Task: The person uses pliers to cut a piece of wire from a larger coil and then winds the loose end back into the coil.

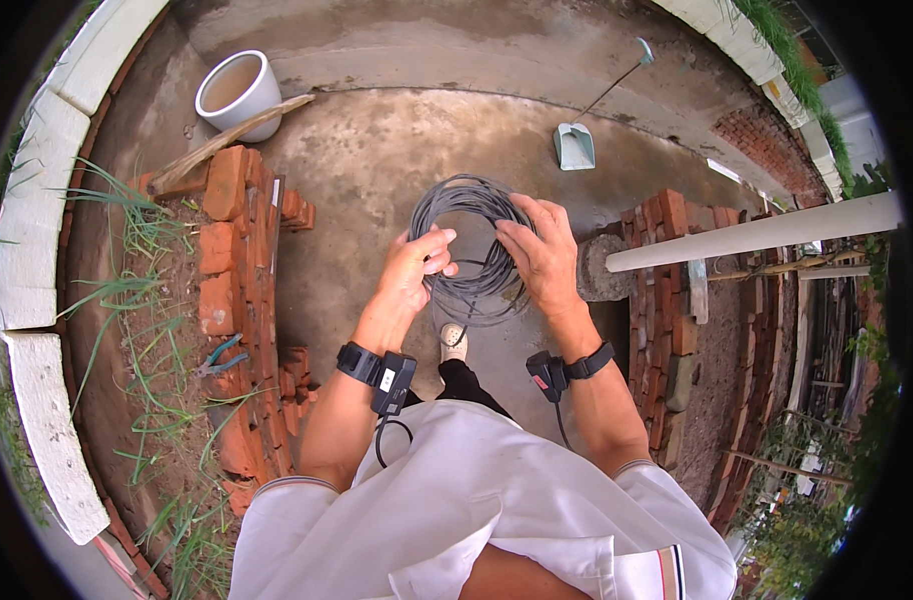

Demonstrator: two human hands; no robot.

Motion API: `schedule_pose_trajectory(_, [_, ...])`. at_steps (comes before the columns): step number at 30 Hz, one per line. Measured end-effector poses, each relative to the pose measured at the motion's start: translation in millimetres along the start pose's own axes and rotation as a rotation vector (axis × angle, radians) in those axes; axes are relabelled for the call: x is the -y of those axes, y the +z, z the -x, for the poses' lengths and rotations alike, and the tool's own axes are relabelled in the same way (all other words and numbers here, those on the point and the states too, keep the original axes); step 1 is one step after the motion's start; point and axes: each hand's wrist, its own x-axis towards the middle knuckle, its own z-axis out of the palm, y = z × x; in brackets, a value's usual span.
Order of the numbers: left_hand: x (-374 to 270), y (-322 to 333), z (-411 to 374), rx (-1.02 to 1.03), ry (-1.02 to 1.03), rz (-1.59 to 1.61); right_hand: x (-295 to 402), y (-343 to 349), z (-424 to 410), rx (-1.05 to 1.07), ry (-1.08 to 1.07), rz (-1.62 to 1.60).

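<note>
A coil of thin dark grey cable (474, 196) hangs between my two hands in front of me, above the concrete floor. My left hand (419, 266) grips the left side of the coil, fingers curled over the strands with the thumb on top. On the coil's right side is my right hand (539, 251), its thumb and fingers closed around the loops; some fingertips lie behind the strands. Several looser loops droop at the bottom, over a light shoe (454, 343).
Pliers with blue handles (222, 356) lie on the left brick wall (220, 247), beside green plants. A white pot (239, 94) and a wooden pole (224, 139) are at the upper left. A dustpan (575, 146) stands ahead. At right, a pale pipe (756, 231) rises from a concrete base.
</note>
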Motion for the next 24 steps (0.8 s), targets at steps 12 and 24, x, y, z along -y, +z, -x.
schedule_pose_trajectory(12, [-13,-22,-14,-0.076,0.084,0.037,-27,-72,-64,-0.164,0.526,-0.563])
schedule_pose_trajectory(24, [-41,16,-18,0.033,0.143,0.028,-117,-115,45,-0.504,0.905,-1.134])
